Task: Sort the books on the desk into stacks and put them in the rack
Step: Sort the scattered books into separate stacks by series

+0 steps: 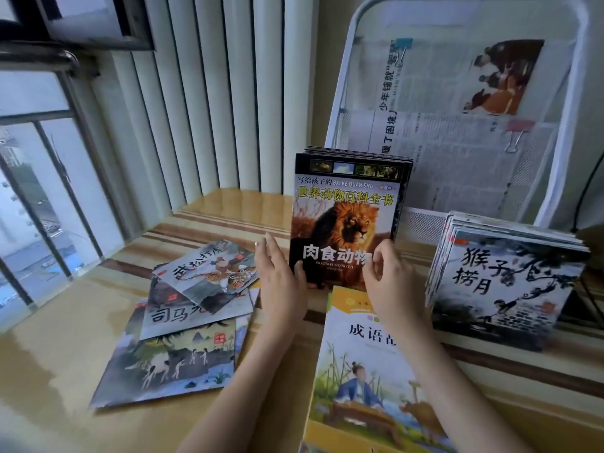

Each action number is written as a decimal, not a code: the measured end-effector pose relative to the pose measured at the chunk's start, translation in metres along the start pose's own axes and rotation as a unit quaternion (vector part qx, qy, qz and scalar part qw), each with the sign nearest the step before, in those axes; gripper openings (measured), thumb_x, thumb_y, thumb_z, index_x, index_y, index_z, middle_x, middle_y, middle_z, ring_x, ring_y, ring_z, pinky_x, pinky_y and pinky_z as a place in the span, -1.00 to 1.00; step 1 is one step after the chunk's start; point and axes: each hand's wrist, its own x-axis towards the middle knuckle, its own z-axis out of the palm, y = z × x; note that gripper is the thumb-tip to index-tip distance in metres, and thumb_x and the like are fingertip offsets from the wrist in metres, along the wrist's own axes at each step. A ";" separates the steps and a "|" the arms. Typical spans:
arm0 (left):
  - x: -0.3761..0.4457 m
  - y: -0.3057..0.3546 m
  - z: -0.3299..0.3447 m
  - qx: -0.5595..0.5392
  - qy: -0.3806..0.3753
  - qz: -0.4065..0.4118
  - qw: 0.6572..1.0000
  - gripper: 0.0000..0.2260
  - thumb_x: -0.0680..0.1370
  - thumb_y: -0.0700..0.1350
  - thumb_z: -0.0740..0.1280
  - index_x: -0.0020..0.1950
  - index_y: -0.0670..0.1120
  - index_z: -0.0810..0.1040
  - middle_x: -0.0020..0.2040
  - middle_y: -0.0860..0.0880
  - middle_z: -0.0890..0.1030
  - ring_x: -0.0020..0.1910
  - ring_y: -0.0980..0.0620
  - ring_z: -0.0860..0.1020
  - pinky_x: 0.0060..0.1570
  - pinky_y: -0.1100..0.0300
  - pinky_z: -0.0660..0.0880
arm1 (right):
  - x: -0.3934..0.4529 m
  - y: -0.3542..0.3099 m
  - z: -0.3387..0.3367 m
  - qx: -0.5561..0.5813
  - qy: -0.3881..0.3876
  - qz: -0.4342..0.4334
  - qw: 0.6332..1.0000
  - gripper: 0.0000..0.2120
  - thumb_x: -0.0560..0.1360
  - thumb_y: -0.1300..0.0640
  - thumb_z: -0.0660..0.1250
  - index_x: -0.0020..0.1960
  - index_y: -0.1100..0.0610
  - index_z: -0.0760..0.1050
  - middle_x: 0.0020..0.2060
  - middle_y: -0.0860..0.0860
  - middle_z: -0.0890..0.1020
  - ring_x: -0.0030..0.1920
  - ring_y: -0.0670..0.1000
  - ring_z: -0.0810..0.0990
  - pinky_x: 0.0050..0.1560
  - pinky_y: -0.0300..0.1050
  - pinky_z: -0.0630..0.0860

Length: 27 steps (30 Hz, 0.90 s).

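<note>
A stack of black lion-cover books (346, 217) stands upright on the desk in front of the white rack (555, 132). My left hand (277, 282) holds its lower left edge, thumb on the cover and fingers straight up along the side. My right hand (385, 276) grips its lower right corner with curled fingers. A stack of monkey-cover books (510, 282) leans upright at the right. Loose thin picture books (192, 318) lie fanned out at the left. A yellow book (366, 380) lies flat under my right forearm.
The white mesh rack holds clipped newspapers (457, 103) behind the books. A window (39, 178) and a white ribbed radiator (202, 99) bound the desk at the left and back. Bare wooden desk (58, 371) shows at the lower left.
</note>
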 end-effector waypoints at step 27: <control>0.007 -0.133 -0.164 -0.415 0.071 -0.254 0.871 -0.58 0.47 -0.43 0.34 0.26 -0.14 0.42 0.06 -0.03 0.63 0.04 -0.03 0.62 -0.09 0.17 0.59 | -0.018 -0.135 0.114 0.068 -0.364 -0.035 0.928 -0.43 0.54 -0.14 0.17 0.49 0.02 0.15 0.44 0.07 0.23 0.41 0.16 0.12 0.38 0.07 0.16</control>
